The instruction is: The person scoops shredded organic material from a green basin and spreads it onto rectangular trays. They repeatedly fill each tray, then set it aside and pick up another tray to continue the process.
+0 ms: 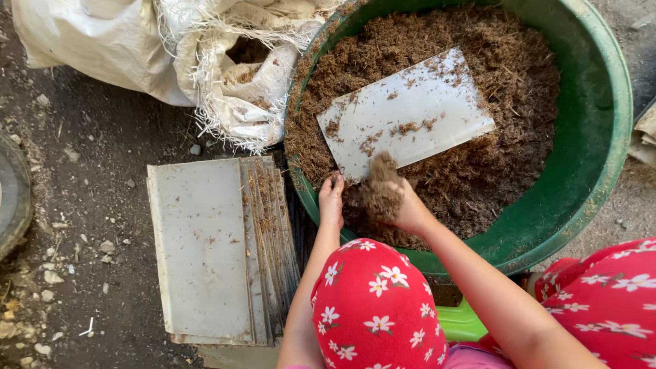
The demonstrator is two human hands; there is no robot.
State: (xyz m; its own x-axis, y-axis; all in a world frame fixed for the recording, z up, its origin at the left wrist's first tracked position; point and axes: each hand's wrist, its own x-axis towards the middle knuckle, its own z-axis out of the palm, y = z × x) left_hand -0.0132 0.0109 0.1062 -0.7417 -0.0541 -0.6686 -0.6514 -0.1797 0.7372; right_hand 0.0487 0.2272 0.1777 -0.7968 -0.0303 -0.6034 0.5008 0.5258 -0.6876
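Down on the ground, at the far left edge of your view, a dark curved rim just shows. Next to the right lies a stack of pale flat bags, fanned so their right edges step out toward your knee, with brown fibre crumbs on them. Above the stack, at the top of the view, a white woven sack slumps with its frayed mouth open toward the tub.

Your left hand rests on the tub's near rim, fingers curled over the near left corner of the bag that lies slanted on the fibre; whether that grip truly pinches the bag you cannot tell from here. Just beside it, your right hand is closed around a clump of brown fibre, held at the bag's near edge, above the pile.

The green tub fills the upper right, loaded with the same brown fibre. Your knees in red flowered cloth sit at the bottom, with a bit of bright green plastic between them.
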